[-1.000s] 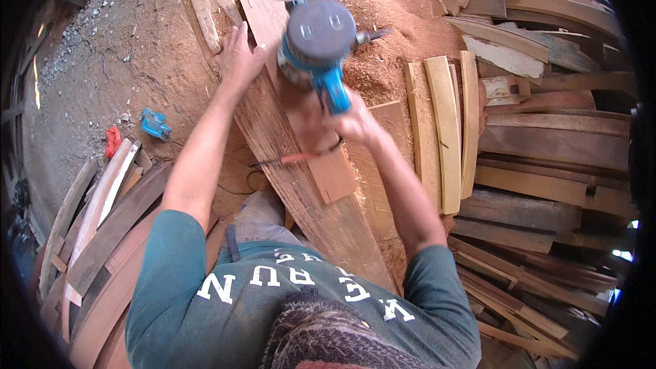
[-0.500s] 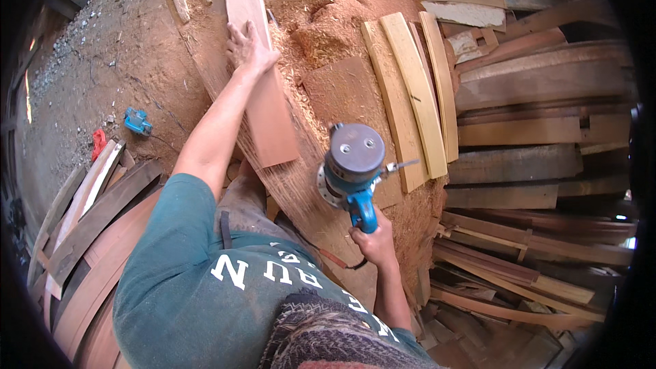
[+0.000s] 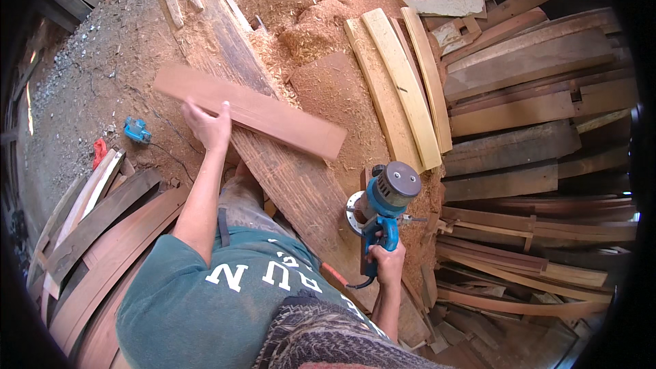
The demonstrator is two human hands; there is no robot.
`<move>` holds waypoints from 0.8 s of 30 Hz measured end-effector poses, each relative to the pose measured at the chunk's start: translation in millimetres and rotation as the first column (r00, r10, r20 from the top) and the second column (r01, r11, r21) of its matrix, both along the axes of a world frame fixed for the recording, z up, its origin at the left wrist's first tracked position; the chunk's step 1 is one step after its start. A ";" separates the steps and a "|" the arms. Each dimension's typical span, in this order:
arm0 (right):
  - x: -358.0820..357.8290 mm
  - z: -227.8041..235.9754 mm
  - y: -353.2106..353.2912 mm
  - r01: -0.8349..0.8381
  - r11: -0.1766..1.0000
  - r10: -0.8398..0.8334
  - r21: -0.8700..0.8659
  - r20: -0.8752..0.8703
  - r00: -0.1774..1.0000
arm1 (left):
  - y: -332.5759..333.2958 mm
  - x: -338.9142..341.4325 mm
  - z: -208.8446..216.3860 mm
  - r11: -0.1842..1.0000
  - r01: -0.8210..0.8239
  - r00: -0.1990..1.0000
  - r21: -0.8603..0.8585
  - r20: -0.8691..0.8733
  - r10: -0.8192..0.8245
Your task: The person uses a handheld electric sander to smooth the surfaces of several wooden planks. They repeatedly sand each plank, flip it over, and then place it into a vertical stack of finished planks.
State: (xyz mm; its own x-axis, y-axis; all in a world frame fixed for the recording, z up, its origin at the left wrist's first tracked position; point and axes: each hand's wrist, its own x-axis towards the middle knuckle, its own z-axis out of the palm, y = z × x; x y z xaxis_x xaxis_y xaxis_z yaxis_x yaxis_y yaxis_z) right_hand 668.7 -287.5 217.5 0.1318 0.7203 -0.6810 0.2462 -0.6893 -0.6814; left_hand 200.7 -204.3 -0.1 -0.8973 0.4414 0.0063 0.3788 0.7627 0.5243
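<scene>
My left hand (image 3: pixel 210 127) grips a flat reddish-brown board (image 3: pixel 273 119) by its near edge, with the thumb over its top face. The board lies slantwise across a long worn plank (image 3: pixel 273 171), or just above it; I cannot tell which. In my right hand (image 3: pixel 388 264) is the blue handle of a router (image 3: pixel 391 195) with a dark round motor top and a pale round base. It is tilted over the near right end of the plank, its cord running back under my wrist. Its bit is hidden.
Light yellowish curved boards (image 3: pixel 403 85) lie right of the plank amid sawdust (image 3: pixel 328 24). Beyond them, stacked timber (image 3: pixel 519 96) fills the right side. More boards (image 3: pixel 113 249) lean at the lower left, near a small blue tool (image 3: pixel 137 130) with a cord on the ground.
The board has swung from lying lengthwise along the plank to slanting across it, its far end now to the left. The router has moved right and nearer to me.
</scene>
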 end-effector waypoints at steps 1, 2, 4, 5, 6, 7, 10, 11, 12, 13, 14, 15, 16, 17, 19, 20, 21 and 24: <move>1.3 -2.5 -0.4 0.018 1.000 -0.018 0.008 -0.023 1.000 | 0.3 -3.3 -7.5 0.993 -0.113 0.969 0.044 0.225 0.100; 2.9 -6.3 0.6 0.028 1.000 -0.028 0.013 -0.048 0.998 | 2.8 -8.5 -12.5 0.969 -0.238 0.878 0.060 0.439 0.189; -0.3 -8.1 5.7 0.046 0.999 -0.044 0.020 -0.092 0.995 | 12.3 -16.8 -25.0 0.947 -0.322 0.778 0.022 0.577 0.251; -3.2 -8.9 8.1 0.062 0.998 -0.060 0.018 -0.102 0.993 | 24.7 -13.9 -14.1 0.966 -0.258 0.838 0.014 0.500 0.217; -4.6 -9.5 9.1 0.081 0.997 -0.079 0.015 -0.109 0.991 | 43.3 -2.1 13.5 0.982 -0.190 0.890 -0.003 0.423 0.173; -5.7 -10.5 10.7 0.082 0.997 -0.080 0.007 -0.115 0.990 | 56.9 9.9 35.8 0.991 -0.131 0.932 -0.029 0.337 0.134; -10.9 -18.8 18.4 0.064 0.998 -0.063 -0.002 -0.151 0.987 | 98.7 36.1 61.9 0.963 -0.023 0.957 -0.269 0.273 0.099; -11.9 -22.1 20.3 0.057 0.998 -0.055 0.002 -0.163 0.985 | 101.8 34.3 54.7 0.950 -0.009 0.965 -0.311 0.247 0.090; -12.5 -23.7 22.5 0.051 0.999 -0.049 0.005 -0.172 0.984 | 103.5 36.3 40.7 0.935 0.006 0.971 -0.353 0.225 0.079; -15.6 -24.4 25.1 0.051 0.999 -0.052 -0.006 -0.181 0.982 | 102.8 35.1 27.7 0.918 0.019 0.977 -0.395 0.204 0.068; -18.3 -25.3 25.7 0.062 0.998 -0.065 -0.018 -0.187 0.980 | 102.8 34.2 26.3 0.925 0.021 0.974 -0.380 0.215 0.066; -20.1 -26.1 26.4 0.071 0.997 -0.076 -0.031 -0.193 0.978 | 99.8 31.6 25.3 0.930 0.013 0.970 -0.366 0.231 0.078; -20.7 -27.4 27.4 0.070 0.997 -0.074 -0.031 -0.197 0.978 | 93.6 28.4 24.8 0.936 0.003 0.965 -0.353 0.247 0.091; -20.5 -29.7 27.4 0.068 0.997 -0.074 -0.034 -0.204 0.976 | 85.3 24.8 26.1 0.940 -0.008 0.960 -0.342 0.260 0.103; -20.3 -31.8 29.9 0.055 0.998 -0.060 -0.033 -0.201 0.978 | 63.5 11.3 19.8 0.965 -0.049 0.964 -0.258 0.241 0.114; -20.8 -31.4 32.8 0.034 0.999 -0.040 -0.034 -0.193 0.980 | 45.5 -2.4 5.7 0.981 -0.052 0.977 -0.188 0.194 0.089; -20.4 -31.0 33.3 0.018 0.999 -0.025 -0.038 -0.181 0.983 | 30.5 -14.7 -4.7 0.992 -0.044 0.987 -0.119 0.148 0.062; -17.9 -32.7 35.2 0.021 0.998 -0.029 -0.051 -0.170 0.985 | 5.2 -47.2 -9.0 0.950 -0.293 0.892 0.103 0.387 0.233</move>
